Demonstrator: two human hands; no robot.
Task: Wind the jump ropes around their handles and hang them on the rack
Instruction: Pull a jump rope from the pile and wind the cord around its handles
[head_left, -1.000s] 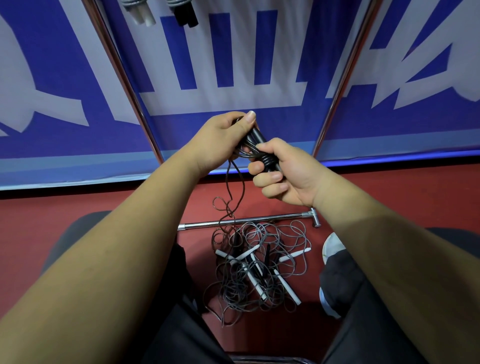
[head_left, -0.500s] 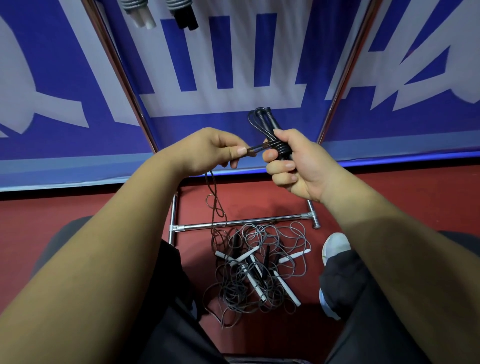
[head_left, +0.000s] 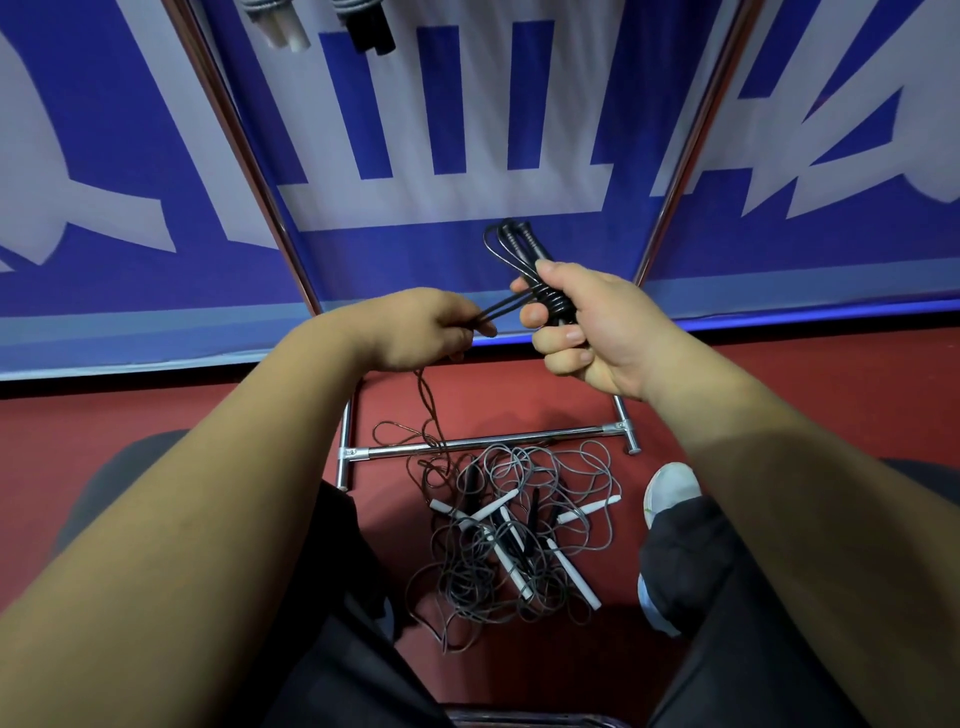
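So the right hand (head_left: 587, 332) is clenched around a pair of slim black handles (head_left: 524, 249), which look ribbed near the far tips that poke up past the thumb. A few glossy turns of the black rope (head_left: 506, 306) are already coiled round the handles under the thumb. A loop of it bows out to the left of the tips. From the coils a doubled stretch of cord runs taut to the left hand (head_left: 415, 332), which pinches it between thumb and curled fingers. Below that hand the thin cord drops, twisted on itself, to the red floor (head_left: 208, 410) and crosses the rack's low bar.

The rack (head_left: 483, 442) is shiny chrome tube. It has a crossbar on the floor with a short foot at each end, and two uprights slanting up to the far left and far right. At the far top edge hang a white-handled bundle (head_left: 283, 26) and a black-handled bundle (head_left: 369, 28), both wrapped in grey cord.

On the near side of the crossbar sits a messy pile of ropes (head_left: 519, 535), thin grey cords all tangled with white stick handles and a few black ones. The dangling black cord runs into that tangle, and I can't tell where it ends. Behind everything is a smooth blue and white banner (head_left: 467, 104). A pale shoe (head_left: 670, 488) sits just right of the pile, and dark trouser legs (head_left: 332, 649) frame it on the near side.
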